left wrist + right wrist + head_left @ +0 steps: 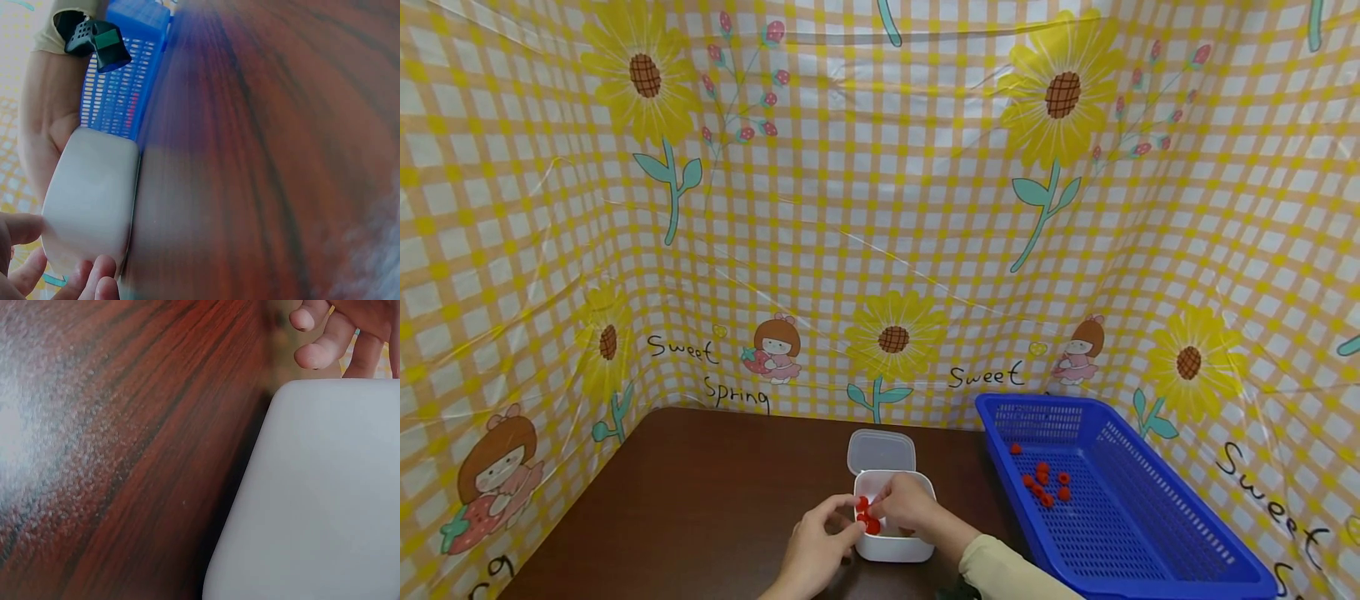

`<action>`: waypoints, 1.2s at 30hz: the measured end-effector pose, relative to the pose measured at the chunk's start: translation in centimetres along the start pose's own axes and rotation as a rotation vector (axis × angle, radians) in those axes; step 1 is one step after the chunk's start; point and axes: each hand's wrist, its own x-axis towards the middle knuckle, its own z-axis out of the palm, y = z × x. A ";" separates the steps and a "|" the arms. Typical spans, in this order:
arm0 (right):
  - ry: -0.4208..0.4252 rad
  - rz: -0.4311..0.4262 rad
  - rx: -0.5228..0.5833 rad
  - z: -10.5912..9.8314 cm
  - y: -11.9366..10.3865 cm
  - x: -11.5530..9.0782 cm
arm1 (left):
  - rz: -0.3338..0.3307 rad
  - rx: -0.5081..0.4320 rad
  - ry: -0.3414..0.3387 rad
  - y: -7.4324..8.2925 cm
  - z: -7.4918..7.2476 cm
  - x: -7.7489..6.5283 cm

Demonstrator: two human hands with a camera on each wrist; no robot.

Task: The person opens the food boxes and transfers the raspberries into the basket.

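A white plastic box [895, 548] stands on the dark table, its clear lid swung back behind it. Several small red raspberries [871, 525] lie along its left side, inside. My left hand [817, 537] holds the box at its left end, thumb and fingers against the wall; the left wrist view shows the fingertips [100, 275] on the box's side. Reaching into the box from the right, my right hand [906, 502] has curled fingers that pinch a red raspberry at the left wall. The right wrist view shows mostly the box's outer wall [312, 487].
A blue plastic basket [1150, 533] stands to the right, with several loose raspberries [1042, 471] towards its left side. The translucent lid [882, 452] lies behind the box. A checked, flower-printed cloth [880, 208] rises around the table's back and sides.
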 end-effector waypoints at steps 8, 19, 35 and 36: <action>0.008 -0.008 -0.009 0.1 0.3 0.2 | -0.007 -0.011 0.000 0.0 0.0 -0.1; 0.002 -0.031 -0.022 -0.2 0.2 -0.1 | -0.015 -0.009 0.004 0.0 0.1 -0.1; -0.012 -0.033 -0.077 -2.4 -1.1 -0.2 | -0.010 -0.016 0.002 0.2 -0.1 0.0; -0.014 -0.027 -0.072 -2.6 -1.3 -0.3 | -0.009 -0.016 0.002 0.2 -0.1 0.0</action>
